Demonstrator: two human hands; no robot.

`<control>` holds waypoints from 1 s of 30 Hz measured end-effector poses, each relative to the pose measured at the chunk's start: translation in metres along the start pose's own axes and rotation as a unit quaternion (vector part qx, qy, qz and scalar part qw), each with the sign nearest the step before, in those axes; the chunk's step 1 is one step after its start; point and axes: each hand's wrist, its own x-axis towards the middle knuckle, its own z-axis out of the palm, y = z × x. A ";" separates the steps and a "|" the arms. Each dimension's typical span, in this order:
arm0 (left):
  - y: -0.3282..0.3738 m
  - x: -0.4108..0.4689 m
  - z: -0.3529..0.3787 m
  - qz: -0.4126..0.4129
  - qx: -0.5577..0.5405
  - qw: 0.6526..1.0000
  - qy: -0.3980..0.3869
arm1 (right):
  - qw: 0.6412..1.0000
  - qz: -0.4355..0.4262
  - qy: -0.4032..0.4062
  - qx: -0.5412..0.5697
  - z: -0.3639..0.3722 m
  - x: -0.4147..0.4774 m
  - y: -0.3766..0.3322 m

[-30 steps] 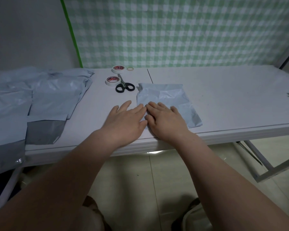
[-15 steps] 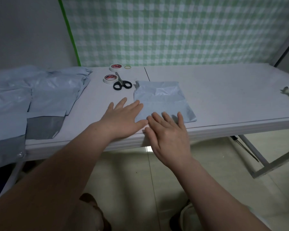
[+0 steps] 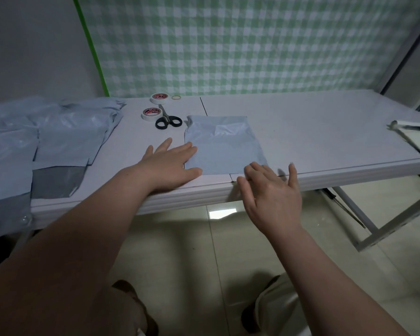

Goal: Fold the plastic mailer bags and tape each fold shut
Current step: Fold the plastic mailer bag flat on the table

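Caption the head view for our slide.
Left hand flat on the mailer bag; right hand open over the table edge.

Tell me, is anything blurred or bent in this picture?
Head view: the right hand shows motion blur at its fingers; the green strip leans, a wide-angle distortion; a glare patch shines on the floor; the mailer bag looks sharp.

Your folded mailer lies at the desk's front edge; scissors and two tape rolls sit behind it, leftward; the bag pile covers the left end.
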 end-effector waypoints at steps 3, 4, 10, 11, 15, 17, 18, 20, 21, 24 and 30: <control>0.001 -0.001 -0.004 -0.002 0.011 1.000 -0.015 | 1.000 0.014 0.008 -0.007 0.000 -0.002 0.007; 0.002 -0.001 -0.006 -0.004 0.024 1.000 -0.016 | 1.000 0.014 0.008 -0.010 0.000 -0.002 0.007; 0.062 -0.015 0.002 0.092 0.090 0.989 0.079 | 1.000 -0.006 -0.005 -0.022 -0.002 -0.005 0.006; 0.075 -0.019 0.009 0.115 0.081 0.987 0.079 | 1.000 -0.012 -0.012 -0.026 -0.002 -0.006 0.007; 0.098 -0.021 0.035 0.111 0.046 0.984 0.128 | 0.999 -0.026 -0.024 -0.032 0.000 -0.008 0.011; 0.100 -0.021 0.040 0.096 0.051 0.983 0.148 | 0.999 -0.022 -0.025 -0.036 0.001 -0.008 0.011; 0.100 -0.022 0.041 0.089 0.054 0.983 0.152 | 0.999 -0.020 -0.026 -0.037 0.002 -0.008 0.011; 0.100 -0.024 0.041 0.073 0.062 0.983 0.154 | 0.999 -0.015 -0.030 -0.039 0.003 -0.009 0.011; 0.098 -0.026 0.040 0.064 0.066 0.984 0.154 | 0.999 -0.013 -0.032 -0.039 0.003 -0.009 0.012; 0.090 -0.031 0.037 0.041 0.077 0.983 0.162 | 0.998 -0.012 -0.040 -0.040 0.003 -0.009 0.011; 0.086 -0.040 0.040 0.028 0.085 0.982 0.166 | 0.999 -0.009 -0.040 -0.027 0.001 -0.009 0.010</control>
